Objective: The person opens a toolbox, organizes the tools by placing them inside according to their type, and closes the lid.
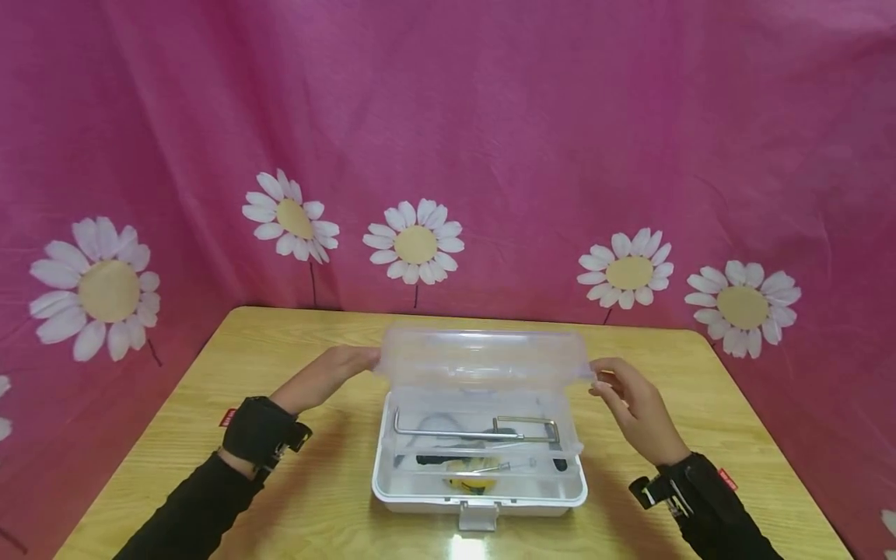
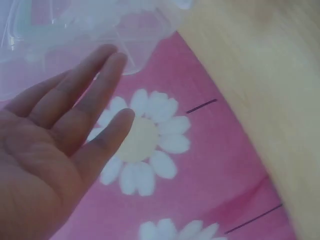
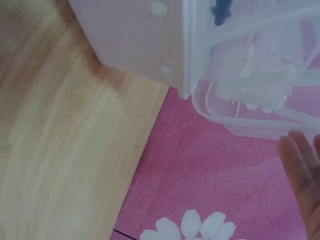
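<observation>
A white toolbox (image 1: 479,509) stands on the table with its clear lid (image 1: 483,354) raised at the back. My left hand (image 1: 341,364) is at the lid's left end, its fingers straight and fingertips at the edge; the left wrist view shows this palm side on. At the lid's right corner is my right hand (image 1: 640,412), fingers lightly bent and tips right at the rim. In the right wrist view only a few fingers (image 3: 300,165) show. A clear tray (image 1: 420,445) inside the box carries a thin bent metal frame (image 1: 448,433). Below it lies something yellow and black (image 1: 476,486).
The box's front latch (image 1: 478,517) hangs down. A wooden table (image 1: 308,498) lies under everything, and a pink cloth (image 1: 490,155) printed with white daisies rises behind it and along both sides.
</observation>
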Available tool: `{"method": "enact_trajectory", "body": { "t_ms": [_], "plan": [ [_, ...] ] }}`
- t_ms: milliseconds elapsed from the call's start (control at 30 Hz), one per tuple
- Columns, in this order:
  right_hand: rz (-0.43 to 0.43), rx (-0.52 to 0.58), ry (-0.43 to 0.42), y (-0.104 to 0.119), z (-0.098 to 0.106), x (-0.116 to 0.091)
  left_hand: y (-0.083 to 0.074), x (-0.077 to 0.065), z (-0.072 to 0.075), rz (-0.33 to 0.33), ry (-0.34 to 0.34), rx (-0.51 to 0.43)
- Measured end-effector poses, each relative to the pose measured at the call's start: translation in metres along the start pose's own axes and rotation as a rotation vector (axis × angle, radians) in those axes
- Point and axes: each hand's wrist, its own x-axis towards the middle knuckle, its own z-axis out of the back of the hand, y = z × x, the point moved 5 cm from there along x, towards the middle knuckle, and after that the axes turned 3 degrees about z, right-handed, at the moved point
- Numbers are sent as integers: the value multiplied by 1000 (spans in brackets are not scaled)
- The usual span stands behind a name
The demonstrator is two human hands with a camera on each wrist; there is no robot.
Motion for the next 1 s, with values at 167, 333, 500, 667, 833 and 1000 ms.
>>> {"method": "enact_trajectory", "body": {
  "t_ms": [167, 333, 500, 667, 833, 1000],
  "plan": [
    [-42, 44, 118, 0, -1, -10, -8, 1, -5, 3, -24, 99],
    [-93, 139, 163, 1, -2, -15, -8, 4, -10, 9, -17, 81],
    [-159, 106, 150, -5, -11, -16, 3, 9, -18, 30, -2, 75],
    [-249, 70, 158, -14, -22, -22, 13, 11, -31, 9, -15, 86],
    [-252, 68, 123, -18, -23, -22, 15, 12, -32, -27, -78, 91],
    [-235, 73, 97, -19, -26, -21, 20, 15, -32, -12, -89, 58]
  ]
}}
